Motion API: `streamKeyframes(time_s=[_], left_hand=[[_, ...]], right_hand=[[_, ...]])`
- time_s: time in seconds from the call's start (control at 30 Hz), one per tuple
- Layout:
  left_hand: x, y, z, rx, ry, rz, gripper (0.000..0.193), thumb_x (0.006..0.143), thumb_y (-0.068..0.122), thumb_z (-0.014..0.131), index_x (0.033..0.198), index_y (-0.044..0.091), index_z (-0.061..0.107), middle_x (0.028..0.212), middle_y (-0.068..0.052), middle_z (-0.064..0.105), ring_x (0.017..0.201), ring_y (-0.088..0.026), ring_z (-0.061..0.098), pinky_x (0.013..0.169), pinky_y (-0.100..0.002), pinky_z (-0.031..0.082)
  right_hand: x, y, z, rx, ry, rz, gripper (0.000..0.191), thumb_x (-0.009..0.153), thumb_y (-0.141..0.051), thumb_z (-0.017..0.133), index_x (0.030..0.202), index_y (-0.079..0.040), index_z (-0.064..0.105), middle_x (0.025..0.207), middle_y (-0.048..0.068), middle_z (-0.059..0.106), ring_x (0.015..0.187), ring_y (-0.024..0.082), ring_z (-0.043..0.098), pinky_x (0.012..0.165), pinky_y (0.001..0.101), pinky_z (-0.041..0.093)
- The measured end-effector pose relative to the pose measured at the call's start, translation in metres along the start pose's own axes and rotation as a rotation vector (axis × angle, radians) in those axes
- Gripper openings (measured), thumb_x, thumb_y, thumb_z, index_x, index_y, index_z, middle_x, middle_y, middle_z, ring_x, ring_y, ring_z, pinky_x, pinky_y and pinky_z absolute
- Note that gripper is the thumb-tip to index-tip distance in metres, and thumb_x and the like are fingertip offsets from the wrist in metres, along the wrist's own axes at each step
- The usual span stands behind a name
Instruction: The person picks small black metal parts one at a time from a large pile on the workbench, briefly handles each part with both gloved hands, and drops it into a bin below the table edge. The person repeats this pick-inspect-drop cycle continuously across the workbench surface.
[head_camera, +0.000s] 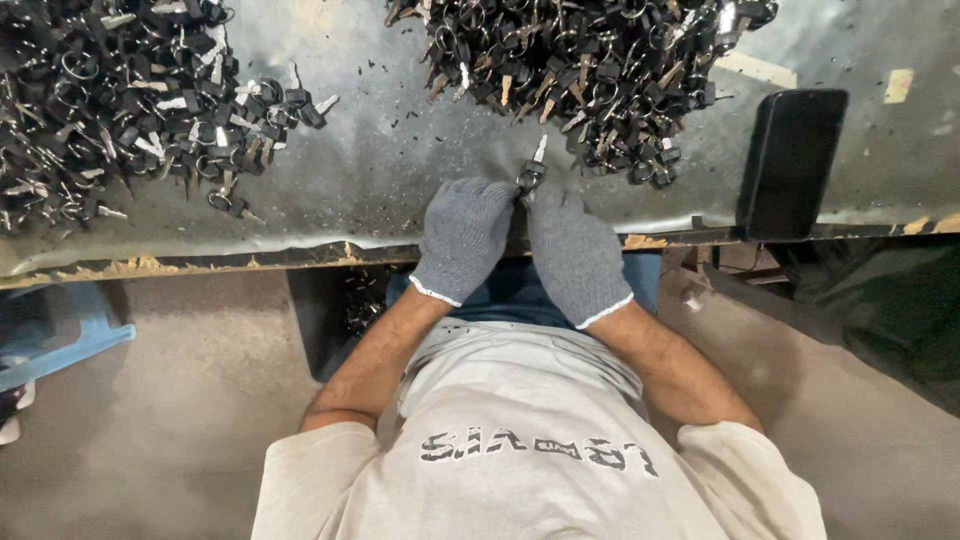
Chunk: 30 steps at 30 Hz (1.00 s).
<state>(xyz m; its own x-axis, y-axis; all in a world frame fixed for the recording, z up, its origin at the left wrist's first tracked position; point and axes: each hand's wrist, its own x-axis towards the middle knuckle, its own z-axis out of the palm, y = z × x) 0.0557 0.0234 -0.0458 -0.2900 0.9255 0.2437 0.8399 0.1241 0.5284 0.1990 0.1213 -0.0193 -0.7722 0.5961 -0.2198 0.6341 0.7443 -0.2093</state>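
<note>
Left hand (465, 235) and right hand (575, 250), both gloved, together pinch 1 black-headed key (531, 172) at bench (380, 170) edge; grip the head firmly, blade outward.

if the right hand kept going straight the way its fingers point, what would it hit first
The right hand already pinches a black-headed key. Straight on, it would probably meet the near edge of the upper key pile first; the bare metal table lies between.

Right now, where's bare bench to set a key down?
Free: the strip of metal bench between the left key pile and the top key pile, and the near edge left of the left hand. Crowded: both piles; the phone takes the right.
</note>
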Motion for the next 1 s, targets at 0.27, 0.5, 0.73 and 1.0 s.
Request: streamKeyframes(time_s=[0.27, 0.5, 0.73, 1.0], left_hand=[[0.0, 0.002, -0.01, 0.071, -0.064, -0.001, 0.018, 0.087, 0.018, 0.074, 0.101, 0.009, 0.069, 0.09, -0.012, 0.067, 0.087, -0.034, 0.066, 0.079, -0.048, 0.05], [0.026, 0.004, -0.044, -0.102, 0.115, 0.101, 0.045, 0.074, -0.005, 0.058, 0.119, 0.001, 0.067, 0.12, -0.021, 0.066, 0.114, -0.04, 0.06, 0.097, -0.049, 0.053], [0.051, -0.01, -0.021, 0.124, -0.285, 0.169, 0.029, 0.083, 0.017, 0.073, 0.111, 0.011, 0.067, 0.11, -0.013, 0.068, 0.11, -0.035, 0.064, 0.092, -0.05, 0.056], [0.023, 0.005, -0.015, 0.06, 0.012, 0.056, 0.038, 0.082, 0.012, 0.07, 0.119, 0.006, 0.064, 0.096, -0.014, 0.065, 0.089, -0.036, 0.066, 0.078, -0.048, 0.052]], right_hand=[[0.008, 0.025, 0.004, 0.312, 0.115, -0.155, 0.046, 0.098, -0.025, 0.064, 0.128, 0.007, 0.052, 0.087, 0.028, 0.069, 0.072, 0.044, 0.071, 0.057, 0.0513, 0.056], [-0.015, 0.015, -0.003, 0.36, -0.059, -0.102, 0.052, 0.097, -0.026, 0.066, 0.135, 0.006, 0.049, 0.08, 0.024, 0.071, 0.07, 0.043, 0.071, 0.056, 0.0526, 0.056], [-0.009, 0.005, -0.015, 0.165, -0.069, -0.059, 0.064, 0.099, -0.029, 0.064, 0.14, 0.015, 0.042, 0.079, 0.025, 0.07, 0.065, 0.042, 0.071, 0.055, 0.0506, 0.057], [-0.01, 0.018, -0.003, 0.25, 0.041, -0.075, 0.038, 0.101, -0.028, 0.064, 0.123, 0.001, 0.056, 0.089, 0.027, 0.071, 0.075, 0.043, 0.072, 0.061, 0.0522, 0.057]])
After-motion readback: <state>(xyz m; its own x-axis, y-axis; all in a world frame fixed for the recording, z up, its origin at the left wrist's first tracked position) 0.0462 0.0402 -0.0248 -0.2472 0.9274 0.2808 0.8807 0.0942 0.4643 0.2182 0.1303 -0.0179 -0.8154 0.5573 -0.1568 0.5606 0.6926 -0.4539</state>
